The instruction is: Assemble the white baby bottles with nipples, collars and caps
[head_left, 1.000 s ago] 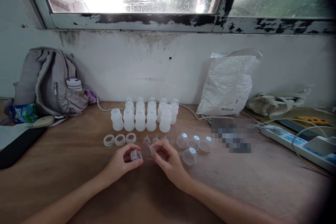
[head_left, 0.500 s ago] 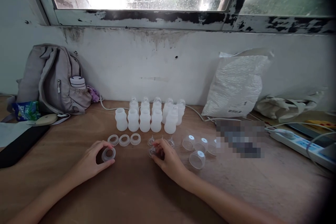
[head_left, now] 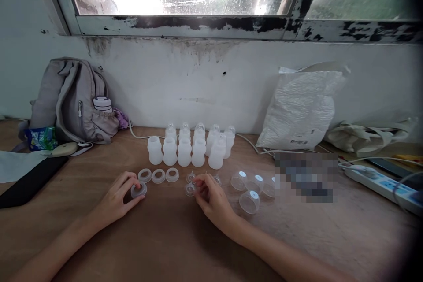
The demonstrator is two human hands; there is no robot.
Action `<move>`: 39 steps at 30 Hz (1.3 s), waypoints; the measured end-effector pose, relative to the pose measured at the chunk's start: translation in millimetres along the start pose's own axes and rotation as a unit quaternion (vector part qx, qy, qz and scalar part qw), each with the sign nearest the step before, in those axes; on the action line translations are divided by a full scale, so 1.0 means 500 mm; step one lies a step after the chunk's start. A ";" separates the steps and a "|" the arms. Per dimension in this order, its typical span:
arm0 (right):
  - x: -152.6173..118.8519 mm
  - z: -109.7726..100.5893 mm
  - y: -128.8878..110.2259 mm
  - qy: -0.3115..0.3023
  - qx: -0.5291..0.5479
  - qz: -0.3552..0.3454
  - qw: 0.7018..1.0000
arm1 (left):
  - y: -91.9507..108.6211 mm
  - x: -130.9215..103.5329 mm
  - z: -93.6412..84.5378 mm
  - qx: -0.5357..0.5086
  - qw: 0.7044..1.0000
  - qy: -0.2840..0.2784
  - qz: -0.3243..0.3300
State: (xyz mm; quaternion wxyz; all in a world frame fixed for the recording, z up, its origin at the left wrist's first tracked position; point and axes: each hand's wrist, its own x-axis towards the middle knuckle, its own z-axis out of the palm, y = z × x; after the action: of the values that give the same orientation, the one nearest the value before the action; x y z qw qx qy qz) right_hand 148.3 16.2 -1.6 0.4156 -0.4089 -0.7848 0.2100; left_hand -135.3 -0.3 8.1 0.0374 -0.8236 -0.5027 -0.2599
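My left hand [head_left: 120,194] has its thumb and fingers around a translucent ring [head_left: 139,190] at the table's middle left. Three more rings [head_left: 158,176] lie in a row just behind it. My right hand [head_left: 213,198] has its fingertips curled at the edge of a clear nipple [head_left: 190,189]; whether they pinch anything is hidden. Other clear nipples [head_left: 191,176] lie partly behind that hand. White bottles [head_left: 184,153] stand in two rows further back, the rear ones and one at front right topped with nipples. Several clear domed caps [head_left: 249,202] lie to the right.
A grey backpack [head_left: 77,101] leans on the wall at left, near a black flat object [head_left: 33,183]. White packaging [head_left: 299,108], a power strip [head_left: 380,185] and cables occupy the right. A cable runs behind the bottles.
The view has shifted slightly, moving most things rightward. The front nipple lies flatter and more exposed beside my right fingertips. My left hand still holds the ring, now closer to the row.
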 end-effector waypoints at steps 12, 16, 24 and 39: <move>0.094 -0.168 0.033 0.115 -0.336 -0.051 0.933 | 0.020 -0.010 -0.004 0.017 0.993 0.071 0.091; 0.098 -0.180 0.060 0.098 -0.363 -0.028 0.926 | 0.021 -0.009 -0.002 0.017 0.993 0.075 0.088; 0.107 -0.187 0.066 0.136 -0.233 -0.048 0.962 | 0.025 -0.008 -0.003 0.024 0.994 0.065 0.083; 0.082 -0.252 -0.089 0.130 0.056 0.025 0.990 | 0.212 0.086 -0.041 -0.098 0.989 0.105 0.028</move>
State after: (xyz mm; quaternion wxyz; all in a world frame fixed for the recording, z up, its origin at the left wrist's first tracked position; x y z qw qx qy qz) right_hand 218.1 22.9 119.1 0.5312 -0.4283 -0.7004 0.2093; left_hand -37.9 -24.4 67.0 0.0160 -0.8052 -0.4449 -0.3917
